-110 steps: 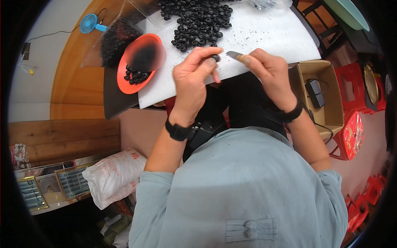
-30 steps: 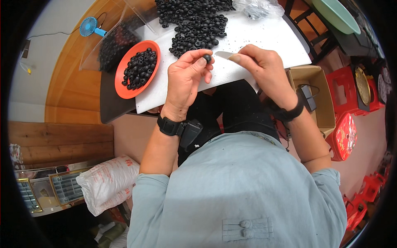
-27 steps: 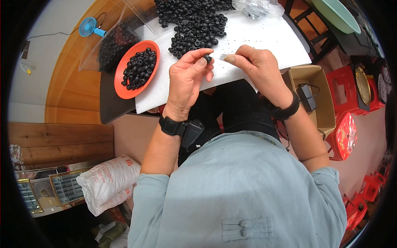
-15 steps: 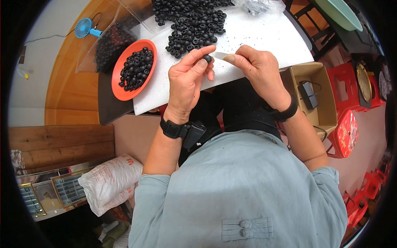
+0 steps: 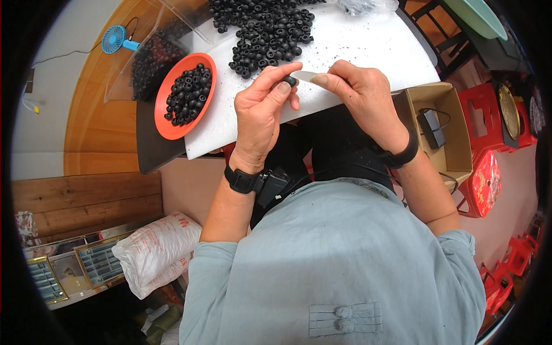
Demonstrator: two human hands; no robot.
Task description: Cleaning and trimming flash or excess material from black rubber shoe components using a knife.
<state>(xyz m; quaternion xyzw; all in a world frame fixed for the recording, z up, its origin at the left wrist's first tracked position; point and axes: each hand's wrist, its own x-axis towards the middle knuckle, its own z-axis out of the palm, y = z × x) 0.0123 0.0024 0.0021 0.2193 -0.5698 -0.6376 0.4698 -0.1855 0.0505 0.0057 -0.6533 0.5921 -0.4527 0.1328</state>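
My left hand (image 5: 259, 109) pinches a small round black plastic piece (image 5: 291, 81) between thumb and fingertips, the other fingers curled loosely. In my right hand (image 5: 368, 95) is a thin, pale blade (image 5: 303, 75), gripped between thumb and index finger. Its tip is at the piece's upper edge; whether it touches is too small to tell. Beyond my hands, a heap of similar black pieces (image 5: 267, 40), many with holes, lies on a white foam board (image 5: 345, 43). Left of my left hand, an orange-red bowl (image 5: 165, 122) holds more of them.
A clear plastic container (image 5: 123, 75) with black pieces stands behind the bowl, near a blue fan (image 5: 114, 39). A cardboard box (image 5: 457, 115) holding a black adapter (image 5: 431, 129) is at my right. Red stools (image 5: 478, 109) stand farther right. A stuffed white sack (image 5: 155, 253) lies lower left.
The blade has turned so that more of its flat side shows, and the black piece has tilted slightly in my left fingers. Both hands stay in nearly the same place.
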